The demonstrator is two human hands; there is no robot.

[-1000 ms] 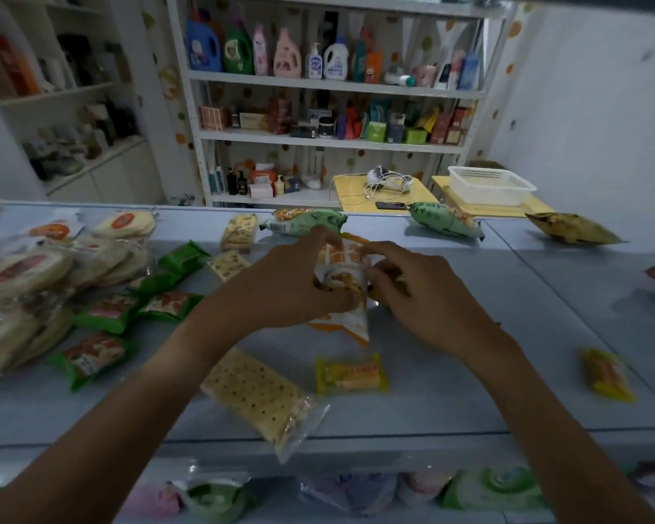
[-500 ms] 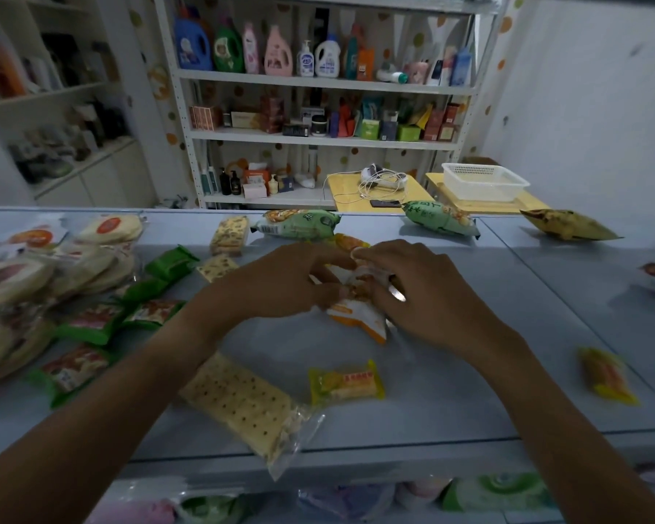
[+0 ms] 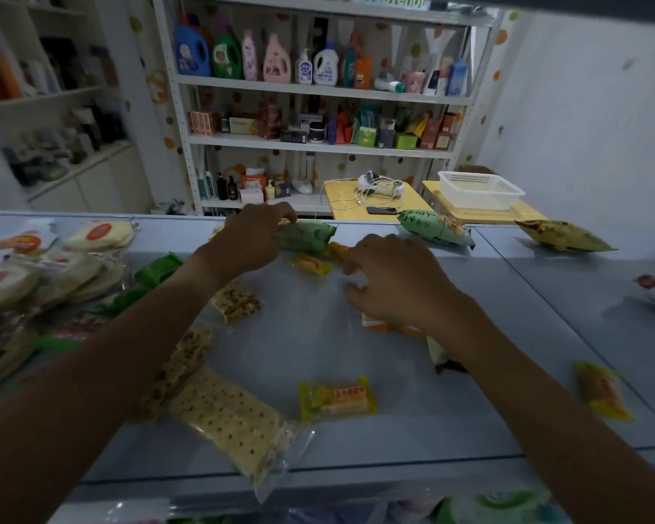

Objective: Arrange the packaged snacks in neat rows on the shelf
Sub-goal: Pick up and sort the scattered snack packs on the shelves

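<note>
Packaged snacks lie scattered on a pale blue glass counter. My left hand reaches to the far edge and pinches the left end of a green snack bag. Nearer and to the right, my right hand curls over an orange and white packet and holds it down on the counter. A small yellow packet lies between the two hands. In front sit a long cracker pack and another yellow packet.
Round flatbread packs and green packets pile up at the left. A second green bag, a yellow-brown bag and a yellow packet lie to the right. Behind stand stocked shelves and a white basket.
Both hands held the orange and white packet together. My left hand has let go and moved away to the far green bag; my right hand has lowered the packet onto the counter.
</note>
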